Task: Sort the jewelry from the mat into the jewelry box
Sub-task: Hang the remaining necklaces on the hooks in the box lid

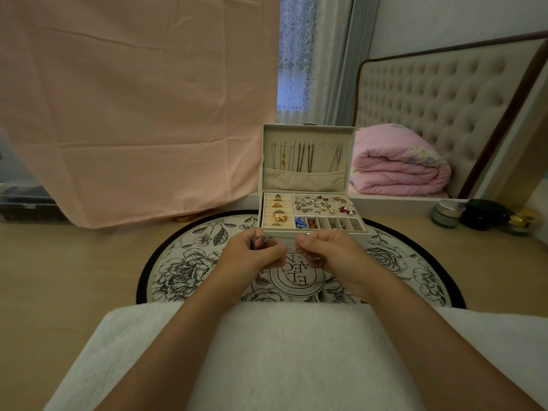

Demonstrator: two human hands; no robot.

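Pale flooring under us carries a round flowered mat (184,262), and just above its far part we hold a thin chain necklace (284,237) strung between both hands. Our left hand (252,256) has its fingers curled round a bunched end with a dark piece in it. Our right hand (329,253) pinches the other end between thumb and curled fingers.

The chain's long axis runs side to side, hand to hand, with a slack loop drooping toward the mat's middle. Straight ahead of our fingers, almost touching them in this view, stands the open jewelry box (326,232). Its raised lid, further back and higher, has hung necklaces (305,155) on hooks, so we judge the chain must travel forward and up; both hands lie about equally near. We cannot tell whether more pieces lie on the mat under our hands.

Further out, a white fluffy cloth (281,351) lies across our lap. A pink sheet (133,99) hangs at left, and a folded pink quilt (397,167) lies before a tufted headboard (444,99) at right.
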